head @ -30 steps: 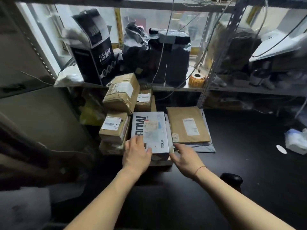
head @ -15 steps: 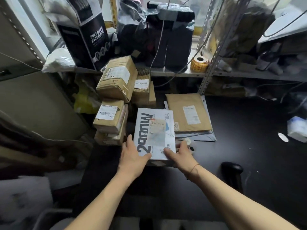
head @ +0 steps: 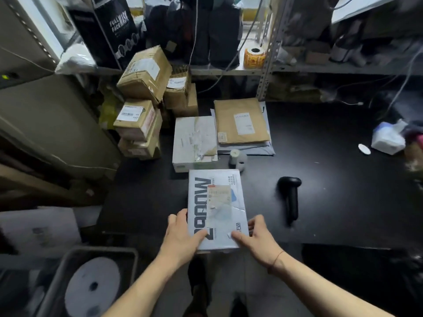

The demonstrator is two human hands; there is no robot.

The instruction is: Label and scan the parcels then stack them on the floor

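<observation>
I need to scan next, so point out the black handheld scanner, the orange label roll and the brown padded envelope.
Black handheld scanner [head: 288,197]: head view, on its handle.
Orange label roll [head: 254,57]: head view, on its outer side.
Brown padded envelope [head: 231,117]: head view, on bare paper left of its label.

Both hands [head: 180,236] have drawn the white parcel [head: 217,209] nearer, seemingly uncovering another box [head: 194,143].
</observation>
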